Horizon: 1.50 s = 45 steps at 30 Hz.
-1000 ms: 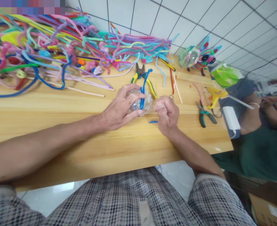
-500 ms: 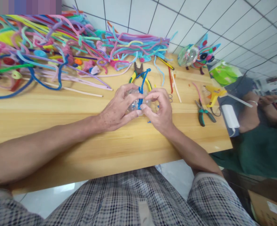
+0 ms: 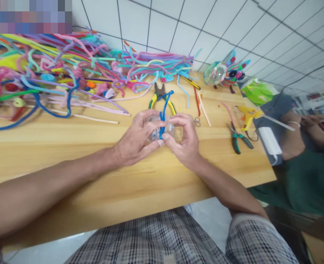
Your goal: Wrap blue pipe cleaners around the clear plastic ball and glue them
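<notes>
Between my two hands is a clear plastic ball-like piece [image 3: 153,136], with a blue pipe cleaner [image 3: 162,126] running across it. One end of the pipe cleaner sticks up beyond my fingers and bends at its tip. My left hand [image 3: 136,137] grips the clear piece from the left, its fingers and thumb at the blue strand. From the right, my right hand [image 3: 185,137] pinches the strand and the clear piece with thumb and forefinger. Just behind them lie yellow-and-green handled pliers [image 3: 159,90], jaws pointing away. My fingers hide part of the clear piece.
A heap of coloured pipe cleaners [image 3: 96,66] spreads over the back left. Small scissors [image 3: 197,121], green-handled pliers [image 3: 236,139] and a yellow glue gun [image 3: 247,116] lie to the right. A decorated clear figure [image 3: 225,73] stands at the back. Another person's arm [image 3: 294,135] is at far right.
The camera view has tilted, so the table and hands appear slightly lower. Both hands keep their hold on the clear piece and the blue pipe cleaner, with little visible movement.
</notes>
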Tool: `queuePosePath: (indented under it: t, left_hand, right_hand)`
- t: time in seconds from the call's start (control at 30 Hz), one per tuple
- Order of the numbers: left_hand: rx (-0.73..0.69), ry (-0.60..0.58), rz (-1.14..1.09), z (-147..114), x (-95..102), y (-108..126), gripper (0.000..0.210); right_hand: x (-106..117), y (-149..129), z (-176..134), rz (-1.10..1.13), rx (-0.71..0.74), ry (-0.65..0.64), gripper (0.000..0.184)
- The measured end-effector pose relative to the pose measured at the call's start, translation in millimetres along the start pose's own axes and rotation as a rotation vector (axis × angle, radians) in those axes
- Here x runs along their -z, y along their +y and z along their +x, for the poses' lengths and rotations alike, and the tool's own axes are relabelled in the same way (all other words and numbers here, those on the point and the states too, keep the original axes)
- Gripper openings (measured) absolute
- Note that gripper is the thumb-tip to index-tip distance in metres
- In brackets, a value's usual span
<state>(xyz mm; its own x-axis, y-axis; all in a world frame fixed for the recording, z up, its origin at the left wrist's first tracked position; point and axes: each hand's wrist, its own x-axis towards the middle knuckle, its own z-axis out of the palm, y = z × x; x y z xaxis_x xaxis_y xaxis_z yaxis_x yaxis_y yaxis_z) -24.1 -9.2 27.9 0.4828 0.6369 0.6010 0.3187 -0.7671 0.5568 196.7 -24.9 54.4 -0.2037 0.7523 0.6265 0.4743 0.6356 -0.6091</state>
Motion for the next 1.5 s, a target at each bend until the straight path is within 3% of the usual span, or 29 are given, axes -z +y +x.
queuePosePath:
  t: [0.57, 1.13, 1.33, 1.5]
  left_hand:
    - [0.01, 0.016, -0.068, 1.9, -0.3, 8.3, 0.04]
    - [0.008, 0.037, -0.143, 4.3, -1.1, 8.2, 0.036]
    - [0.065, -0.013, -0.128, 4.8, 4.6, 10.0, 0.037]
    - [0.062, 0.01, -0.133, 5.5, 4.7, 10.6, 0.036]
  right_hand:
    - [-6.2, 8.9, -10.5, 0.164, -0.057, 0.029, 0.044]
    - [-7.7, 9.9, -10.8, 0.489, -0.348, -0.173, 0.038]
    - [-4.7, 16.8, -10.1, 0.463, -0.289, -0.18, 0.037]
    - [-1.2, 10.2, -7.1, 0.371, -0.234, -0.155, 0.033]
